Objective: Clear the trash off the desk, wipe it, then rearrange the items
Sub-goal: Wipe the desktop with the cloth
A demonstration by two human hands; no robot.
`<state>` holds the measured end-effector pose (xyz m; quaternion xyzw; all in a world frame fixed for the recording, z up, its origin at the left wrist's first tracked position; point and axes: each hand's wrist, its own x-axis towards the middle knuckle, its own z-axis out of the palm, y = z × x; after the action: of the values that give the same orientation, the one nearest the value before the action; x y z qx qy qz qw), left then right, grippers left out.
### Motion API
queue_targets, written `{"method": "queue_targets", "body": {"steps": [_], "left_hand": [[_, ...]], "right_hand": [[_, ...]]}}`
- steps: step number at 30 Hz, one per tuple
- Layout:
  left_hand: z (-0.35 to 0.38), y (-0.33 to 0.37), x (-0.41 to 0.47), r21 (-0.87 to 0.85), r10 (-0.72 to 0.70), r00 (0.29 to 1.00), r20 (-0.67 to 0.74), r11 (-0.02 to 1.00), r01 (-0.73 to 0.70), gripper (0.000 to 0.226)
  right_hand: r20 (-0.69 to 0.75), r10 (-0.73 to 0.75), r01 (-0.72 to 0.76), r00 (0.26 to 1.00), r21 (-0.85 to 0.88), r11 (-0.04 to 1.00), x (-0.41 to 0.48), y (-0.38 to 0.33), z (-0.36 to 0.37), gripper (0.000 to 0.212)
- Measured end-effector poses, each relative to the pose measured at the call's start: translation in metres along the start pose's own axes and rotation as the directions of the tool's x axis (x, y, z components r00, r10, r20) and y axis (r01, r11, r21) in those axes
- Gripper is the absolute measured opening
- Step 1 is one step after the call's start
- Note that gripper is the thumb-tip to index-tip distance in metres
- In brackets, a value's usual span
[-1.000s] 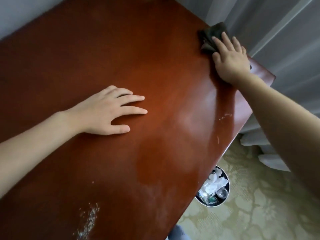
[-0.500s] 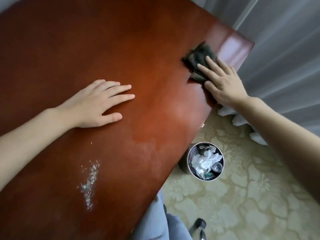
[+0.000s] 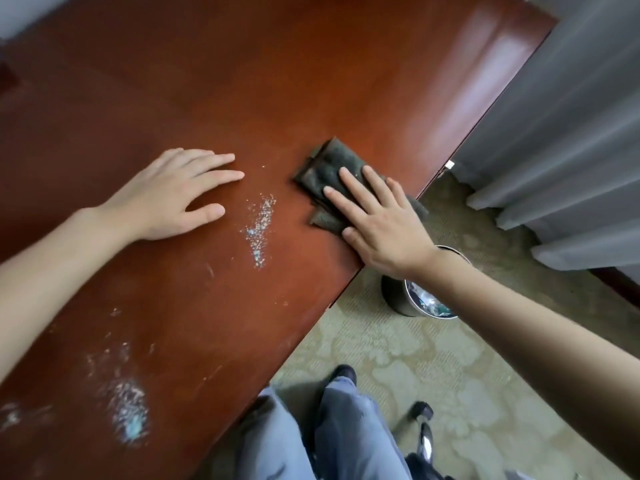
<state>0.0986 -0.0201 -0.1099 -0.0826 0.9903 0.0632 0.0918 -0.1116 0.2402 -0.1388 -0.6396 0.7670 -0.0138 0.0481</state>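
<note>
A: What lies around the cloth [image 3: 325, 168]?

B: Beyond it, bare counter [image 3: 242, 81] runs wide to the far edge. Left of it sits a streak of crumbs [image 3: 259, 223], then the left hand [image 3: 173, 199] flat on the wood.

A: And right of it?

B: The right hand [image 3: 381, 220] lies flat on it; past the counter's edge a curtain [image 3: 554, 133] hangs close, and a bin [image 3: 398, 296] stands on the floor.
</note>
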Motion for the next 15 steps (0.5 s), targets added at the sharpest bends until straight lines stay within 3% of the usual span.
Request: {"method": "queue_targets", "body": {"steps": [4, 10, 13, 15], "left_hand": [[0.002, -0.016, -0.025, -0.013, -0.025, 0.999, 0.024, 1.000, 0.025, 0.063], [0.003, -0.041, -0.043, 0.019, 0.030, 0.997, 0.075, 0.999, -0.032, 0.063], [0.006, -0.048, -0.052, 0.019, 0.061, 0.996, 0.066, 0.998, -0.062, 0.063], [0.006, -0.051, -0.054, 0.013, 0.091, 0.994, 0.064, 0.996, -0.092, 0.063]], "right_hand": [[0.006, 0.075, -0.075, 0.997, 0.050, 0.996, 0.006, -0.013, -0.006, 0.057], [0.022, 0.362, -0.362, 0.932, 0.110, 0.926, 0.104, 0.019, -0.019, 0.052], [0.030, 0.401, -0.401, 0.916, 0.137, 0.906, 0.140, 0.027, -0.019, 0.050], [0.016, 0.346, -0.345, 0.938, 0.148, 0.927, 0.136, 0.023, -0.018, 0.050]]}}
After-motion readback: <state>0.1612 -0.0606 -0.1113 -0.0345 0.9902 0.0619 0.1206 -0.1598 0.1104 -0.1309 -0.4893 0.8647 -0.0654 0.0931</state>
